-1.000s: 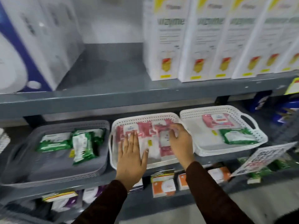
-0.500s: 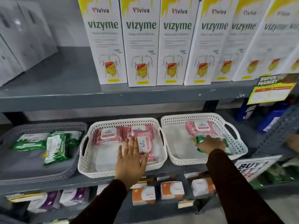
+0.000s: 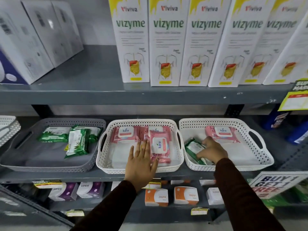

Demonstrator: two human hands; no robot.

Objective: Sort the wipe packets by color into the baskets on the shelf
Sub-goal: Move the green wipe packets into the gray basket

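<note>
Three baskets stand side by side on the middle shelf. The grey basket point(image 3: 20, 140) on the left holds green wipe packets point(image 3: 77, 144). The middle white basket point(image 3: 141, 121) holds several pink packets point(image 3: 159, 145). My left hand point(image 3: 140, 162) lies flat and open over its front rim, beside those pink packets. The right white basket point(image 3: 256, 139) holds one pink packet point(image 3: 220, 133) at the back and a green packet point(image 3: 194, 150) at its left side. My right hand point(image 3: 210, 151) is closed on that green packet, which is tilted up against the basket wall.
Tall white Vizyme boxes point(image 3: 168, 42) and white cartons point(image 3: 38, 35) fill the upper shelf. Small orange and purple boxes point(image 3: 156, 197) line the lower shelf. A promo sign point(image 3: 273, 185) hangs off the shelf edge at right, and blue bottles point(image 3: 283, 125) stand beyond the right basket.
My right hand left the pink packets in the middle basket, crossed to the right basket and gripped the green packet, now pulled toward the basket's left side. My left hand stayed put.
</note>
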